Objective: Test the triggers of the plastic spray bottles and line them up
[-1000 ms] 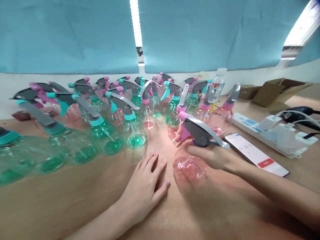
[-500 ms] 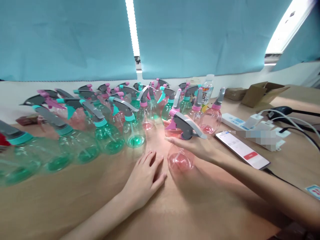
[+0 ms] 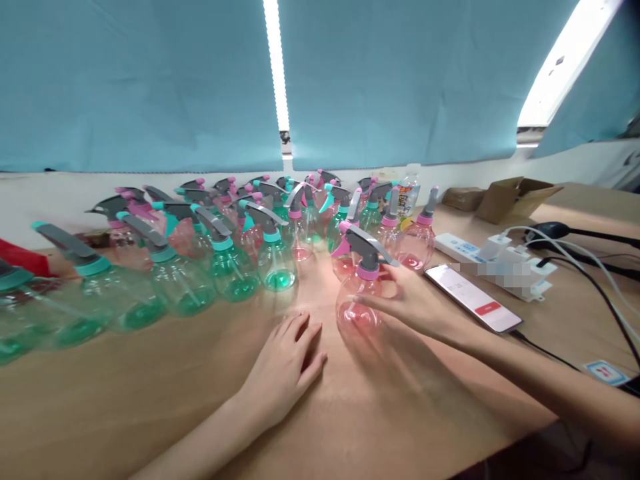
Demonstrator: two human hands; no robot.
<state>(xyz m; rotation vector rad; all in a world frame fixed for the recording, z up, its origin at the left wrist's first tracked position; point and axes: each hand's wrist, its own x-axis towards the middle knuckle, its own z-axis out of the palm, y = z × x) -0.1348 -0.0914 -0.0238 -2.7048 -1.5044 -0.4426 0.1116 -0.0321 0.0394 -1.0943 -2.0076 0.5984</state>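
A clear pink spray bottle (image 3: 353, 312) with a grey and pink trigger head stands upright on the wooden table (image 3: 330, 427). My right hand (image 3: 400, 300) is around its body from the right, thumb across the near side; the fingers behind it are partly hidden. Palm down on the wood to the left, my left hand (image 3: 287, 360) lies with fingers loosely spread, holding nothing. The closest bottle beyond it is a green spray bottle (image 3: 278, 267). Just behind the held bottle, more pink spray bottles stand, one of them (image 3: 416, 243) at the right.
Several green and pink spray bottles crowd the back and left of the table. To the right lie a phone (image 3: 473, 300) on a cable and a white power strip (image 3: 463, 248) with plugs. An open cardboard box (image 3: 515, 200) and a labelled clear bottle (image 3: 410, 190) stand farther back.
My right hand has moved down from the pink bottle's neck to its body. My left hand stays on the table. The view has shifted slightly left.
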